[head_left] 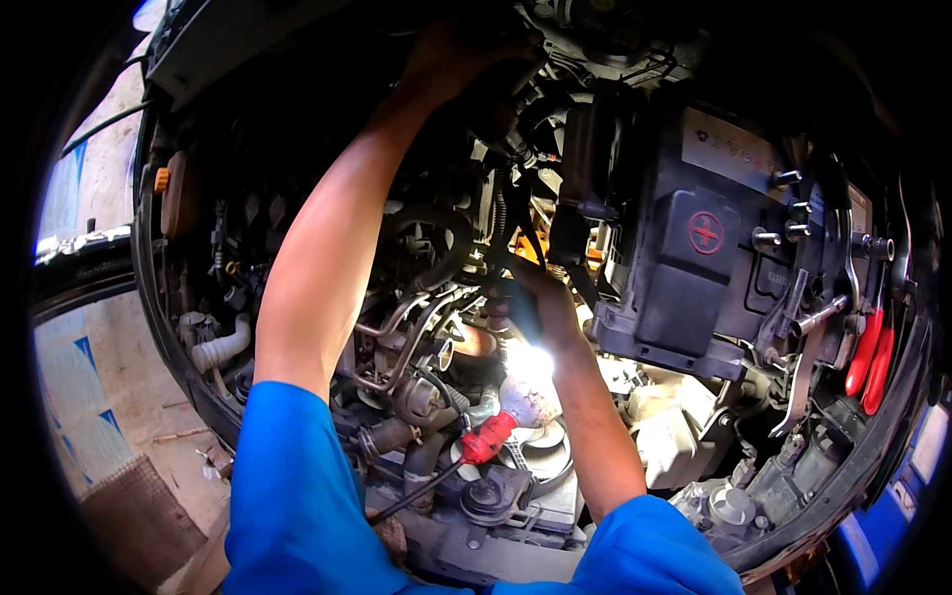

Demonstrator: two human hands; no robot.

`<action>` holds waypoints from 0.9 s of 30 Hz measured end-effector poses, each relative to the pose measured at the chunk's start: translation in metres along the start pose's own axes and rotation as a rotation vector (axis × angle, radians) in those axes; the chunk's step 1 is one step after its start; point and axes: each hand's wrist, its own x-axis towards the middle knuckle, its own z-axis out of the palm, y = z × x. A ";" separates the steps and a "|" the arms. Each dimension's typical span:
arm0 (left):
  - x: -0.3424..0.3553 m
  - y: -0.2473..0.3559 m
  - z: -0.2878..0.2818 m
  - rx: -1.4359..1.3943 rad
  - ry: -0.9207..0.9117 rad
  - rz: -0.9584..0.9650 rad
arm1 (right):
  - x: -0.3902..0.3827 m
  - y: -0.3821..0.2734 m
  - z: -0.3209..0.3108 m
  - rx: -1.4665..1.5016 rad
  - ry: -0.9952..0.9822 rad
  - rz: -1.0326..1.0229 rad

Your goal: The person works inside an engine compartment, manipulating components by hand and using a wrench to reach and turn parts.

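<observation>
Lit lamp with red plastic handle [488,439] lies among grey metal engine parts [416,399], probably to light right hand [538,297] just beyond, near black flexible cables [521,218]. Left hand [468,55] farthest, shadowed. Both hands' finger spread and grip: can't tell.

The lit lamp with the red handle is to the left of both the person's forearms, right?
Not quite: the head view shows the lit lamp with the red handle between the left forearm and right forearm.
</observation>
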 end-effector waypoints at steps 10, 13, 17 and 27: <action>0.018 -0.039 0.015 0.164 0.003 0.064 | -0.007 -0.008 0.020 -1.185 -0.029 -0.381; 0.029 -0.072 0.013 0.443 -0.064 0.349 | 0.003 -0.001 0.027 -0.506 -0.062 -0.121; 0.027 -0.079 0.023 0.541 -0.082 0.175 | 0.007 0.004 0.039 -0.328 -0.033 -0.063; 0.034 -0.074 0.023 0.251 -0.071 -0.094 | -0.003 -0.002 0.054 -0.242 0.075 -0.117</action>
